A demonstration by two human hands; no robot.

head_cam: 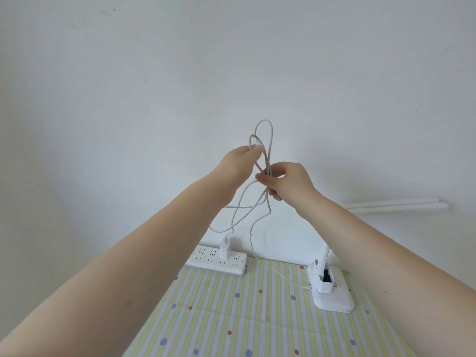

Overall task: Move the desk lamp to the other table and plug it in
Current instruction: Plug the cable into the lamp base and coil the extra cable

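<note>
Both hands pinch the cable [264, 161] loops: left hand [240, 161] high, right hand [286, 181] lower; lamp [331, 287] below right hand, nearer it

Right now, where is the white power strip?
The power strip lies at the table's far edge against the wall, left of the lamp base, with a charger plugged in.

A plain white wall [180, 73] fills most of the view, matte and evenly lit by soft, diffuse light with no hard shadows. A few small dark specks and scuffs mark it near the top left and at the far right. Low on the right, two white bars [394, 205] run side by side along the wall. At the bottom, the bench [231, 318] stands against the wall, covered with a cloth of pale yellow, white and lilac stripes scattered with blue and red dots.
</note>
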